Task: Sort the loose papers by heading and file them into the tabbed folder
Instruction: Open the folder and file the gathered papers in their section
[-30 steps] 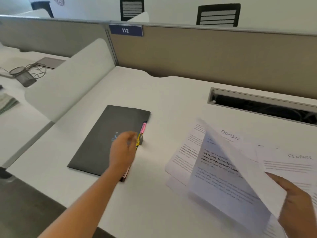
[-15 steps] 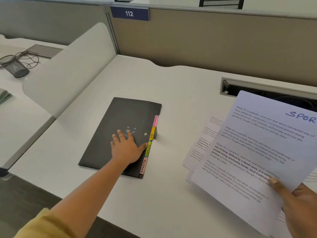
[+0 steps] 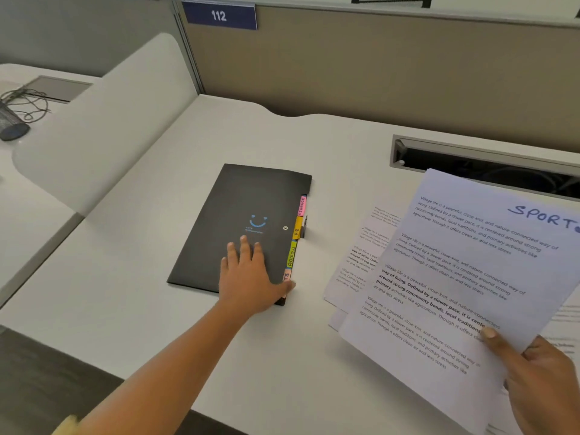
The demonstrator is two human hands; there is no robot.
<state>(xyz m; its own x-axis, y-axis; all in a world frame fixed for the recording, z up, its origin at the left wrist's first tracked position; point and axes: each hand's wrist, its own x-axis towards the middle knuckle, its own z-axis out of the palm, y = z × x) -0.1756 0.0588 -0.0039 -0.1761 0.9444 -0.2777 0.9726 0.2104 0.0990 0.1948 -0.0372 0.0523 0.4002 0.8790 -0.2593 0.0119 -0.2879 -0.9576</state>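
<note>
A black tabbed folder [image 3: 238, 215] lies closed on the white desk [image 3: 282, 142], with pink, orange, green and peach tabs [image 3: 294, 243] along its right edge. My left hand [image 3: 251, 277] rests flat on the folder's near right corner, fingers spread, thumb at the lowest tab. My right hand [image 3: 539, 381] pinches a printed sheet headed "SPORT" [image 3: 464, 277] by its lower edge, holding it tilted above the desk. More loose papers [image 3: 357, 265] lie under it on the desk.
An open cable slot [image 3: 470, 158] runs along the back right of the desk. A tan partition with a "112" sign [image 3: 219, 15] stands behind. A white divider [image 3: 103, 120] fences the left side; a mesh cup and cables [image 3: 12, 117] sit on the neighbouring desk.
My right hand has lifted the sheet and turned it face up, showing its "SPORT" heading. My left hand has slid down the folder cover toward the near right corner and the lowest tab.
</note>
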